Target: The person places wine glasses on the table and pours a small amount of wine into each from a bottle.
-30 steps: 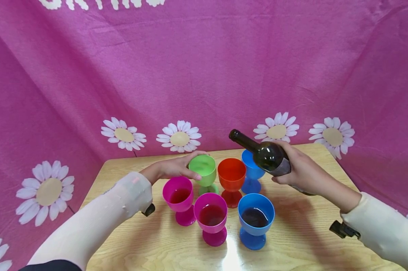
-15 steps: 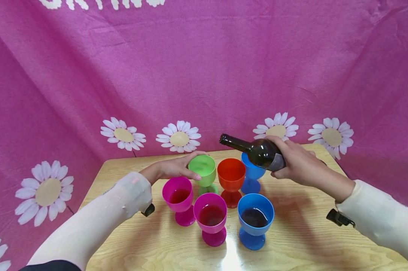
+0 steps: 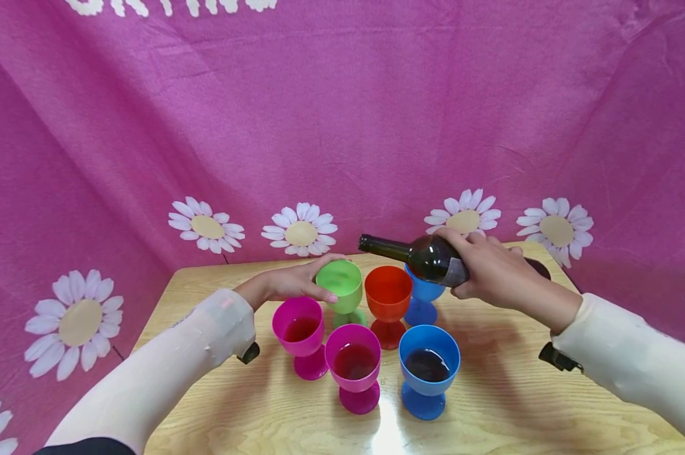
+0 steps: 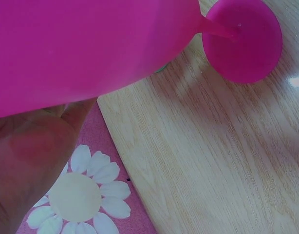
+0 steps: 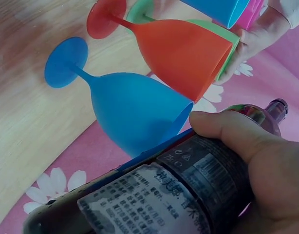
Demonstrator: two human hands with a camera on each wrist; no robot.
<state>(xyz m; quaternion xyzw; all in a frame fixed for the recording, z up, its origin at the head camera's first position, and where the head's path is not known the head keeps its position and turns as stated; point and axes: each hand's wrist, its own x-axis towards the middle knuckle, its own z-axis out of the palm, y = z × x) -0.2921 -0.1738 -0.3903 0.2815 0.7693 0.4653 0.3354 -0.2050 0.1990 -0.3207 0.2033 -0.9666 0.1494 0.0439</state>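
My left hand (image 3: 294, 281) holds a green goblet (image 3: 348, 294) by its bowl, thumb at the near side and fingers behind. In the right hand (image 3: 496, 275) is a dark glass wine bottle (image 3: 424, 256), gripped round its body and tilted nearly level. Its neck points left, the mouth above and behind the green goblet's right rim. The orange-red goblet (image 3: 389, 303) stands just right of the green one. Partly behind the bottle is a blue goblet (image 3: 421, 311). The right wrist view shows the bottle's printed label (image 5: 144, 200) close up.
Nearer on the wooden table (image 3: 217, 404) stand a left pink goblet (image 3: 299, 346) and a front pink goblet (image 3: 354, 382), both with red liquid. Beside them a front blue goblet (image 3: 428, 382) holds dark liquid. A pink cloth (image 3: 342, 126) with printed daisies hangs behind the table.
My right hand has moved left with the wine bottle, and the bottle has tipped closer to level, its mouth lower and toward the green goblet. The left hand has stayed on the green goblet.
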